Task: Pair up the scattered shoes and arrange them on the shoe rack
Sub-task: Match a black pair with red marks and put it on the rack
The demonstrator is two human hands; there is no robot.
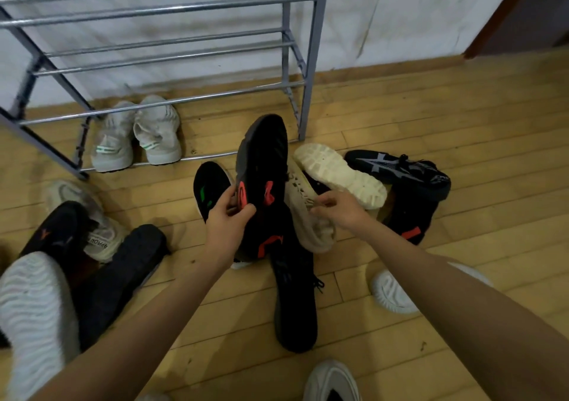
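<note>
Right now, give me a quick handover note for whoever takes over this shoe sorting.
Left hand grips a black shoe with red marks, lifted off the pile.
Right hand pinches the beige shoe at its laces.
Done: one pale pair sits on the lowest bars of the shoe rack.
Left: the other shoes lie scattered on the floor, still to be paired and racked.

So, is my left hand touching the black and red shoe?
Touching. The head view shows the left hand gripping the black and red shoe, with its fingers curled round the shoe's edge.
</note>
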